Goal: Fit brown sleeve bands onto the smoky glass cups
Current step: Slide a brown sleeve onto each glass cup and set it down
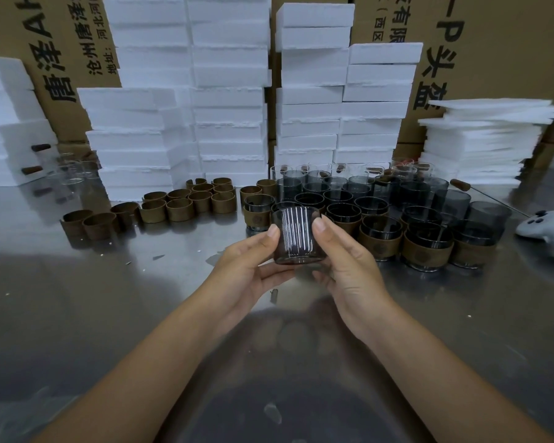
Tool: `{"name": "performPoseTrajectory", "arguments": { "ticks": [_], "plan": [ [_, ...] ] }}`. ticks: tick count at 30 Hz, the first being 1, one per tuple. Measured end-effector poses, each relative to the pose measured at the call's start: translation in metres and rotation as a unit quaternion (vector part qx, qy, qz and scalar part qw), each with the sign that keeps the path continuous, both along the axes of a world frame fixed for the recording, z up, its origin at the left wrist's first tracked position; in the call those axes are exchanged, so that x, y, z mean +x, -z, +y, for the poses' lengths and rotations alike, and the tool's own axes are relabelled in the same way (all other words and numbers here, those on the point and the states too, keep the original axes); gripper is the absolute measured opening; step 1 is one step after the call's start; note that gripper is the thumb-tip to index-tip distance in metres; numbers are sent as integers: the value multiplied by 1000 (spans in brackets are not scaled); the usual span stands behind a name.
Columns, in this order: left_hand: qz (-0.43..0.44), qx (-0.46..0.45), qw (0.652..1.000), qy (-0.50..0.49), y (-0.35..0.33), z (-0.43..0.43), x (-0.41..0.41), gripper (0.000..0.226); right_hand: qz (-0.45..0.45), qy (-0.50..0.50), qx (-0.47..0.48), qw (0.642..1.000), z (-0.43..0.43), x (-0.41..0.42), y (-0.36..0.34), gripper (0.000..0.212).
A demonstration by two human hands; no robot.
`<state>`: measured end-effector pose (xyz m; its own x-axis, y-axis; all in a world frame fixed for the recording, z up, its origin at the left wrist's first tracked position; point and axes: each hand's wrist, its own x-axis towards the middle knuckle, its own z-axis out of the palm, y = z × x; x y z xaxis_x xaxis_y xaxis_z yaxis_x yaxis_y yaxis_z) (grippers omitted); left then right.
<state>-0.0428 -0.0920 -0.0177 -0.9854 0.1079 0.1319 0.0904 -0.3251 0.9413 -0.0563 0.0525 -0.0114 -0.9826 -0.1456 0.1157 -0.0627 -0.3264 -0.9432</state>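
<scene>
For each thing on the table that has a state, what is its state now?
Held cup: off the table, between both hands, no band on it.
Left hand: gripping the cup.
Right hand: gripping the cup.
Loose bands: empty, standing on the table.
Banded cups: band fitted, upright.
Bare cups: upright, unbanded.

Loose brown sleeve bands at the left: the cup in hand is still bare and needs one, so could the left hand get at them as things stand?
Probably yes, once it lets go. The left hand helps hold the smoky glass cup, and bare table lies between it and the loose bands.
</scene>
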Motion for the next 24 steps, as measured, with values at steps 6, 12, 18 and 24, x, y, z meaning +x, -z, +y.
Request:
{"name": "performPoseTrajectory", "arguments": {
  "ticks": [6,12,18,24],
  "plan": [
    [9,-39,999,-6,3,-3,-3,38,24,-38,78,996,-2,2,4,56],
    [22,-97,990,-104,4,-3,-5,55,44,-7,63,997,-1,1,5,51],
    [22,-113,989,-89,7,3,-3,68,51,34,49,997,-5,1,6,56],
    [24,-94,993,-61,7,1,-4,60,28,28,24,999,-3,0,6,67]
  ]
}}
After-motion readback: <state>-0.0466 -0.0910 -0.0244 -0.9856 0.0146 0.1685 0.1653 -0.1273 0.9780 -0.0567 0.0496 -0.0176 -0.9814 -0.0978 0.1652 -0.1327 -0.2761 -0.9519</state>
